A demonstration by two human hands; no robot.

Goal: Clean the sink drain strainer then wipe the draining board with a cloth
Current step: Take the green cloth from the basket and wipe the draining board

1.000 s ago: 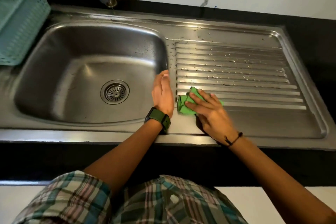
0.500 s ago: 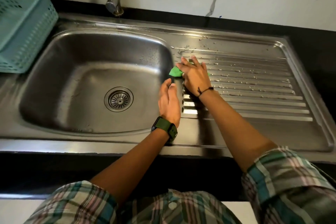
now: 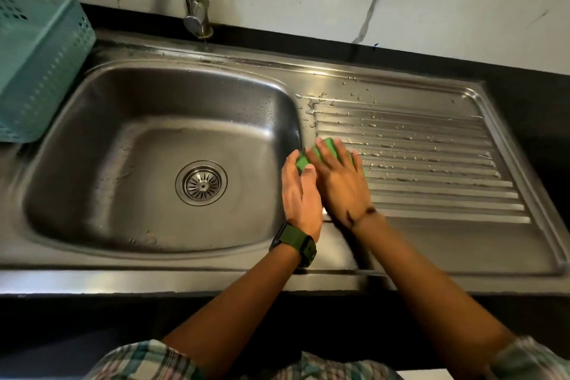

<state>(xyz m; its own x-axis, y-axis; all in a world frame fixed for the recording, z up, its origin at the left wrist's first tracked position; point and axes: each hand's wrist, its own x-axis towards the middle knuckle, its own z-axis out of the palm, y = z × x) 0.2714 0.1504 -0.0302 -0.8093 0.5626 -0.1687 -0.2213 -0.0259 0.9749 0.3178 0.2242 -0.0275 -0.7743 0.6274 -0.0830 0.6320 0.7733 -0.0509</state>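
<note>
While the right hand (image 3: 337, 185) presses flat on the green cloth (image 3: 327, 145), fingers spread, palm down, it pins the cloth to the ribbed draining board (image 3: 431, 170) at the board's left end, just beside the basin edge. Not a closed grip; the cloth is held down under open fingers, likely so a wide patch wipes at once. Left hand (image 3: 300, 194) sits edge-on along the divide between sink basin (image 3: 138, 133) and board, fingers straight and together, thumb side touching a corner of the cloth; it holds nothing that I can see. Probably set there as a stop, to steady the cloth or keep water from running off the wrong way; cannot tell for sure.

Drain strainer (image 3: 202, 183) sits seated in the basin floor, looks clear of debris, so the first part reads as done. Water droplets (image 3: 398, 145) dot the far ribs and the back-left corner of the board, so wiping is only partly through. Right hand is slightly blurred, suggests mid-stroke.

Faucet (image 3: 196, 9) stands behind the basin; teal basket (image 3: 40, 65) sits at the left, well apart. Green watch (image 3: 294, 244) on the left wrist.
</note>
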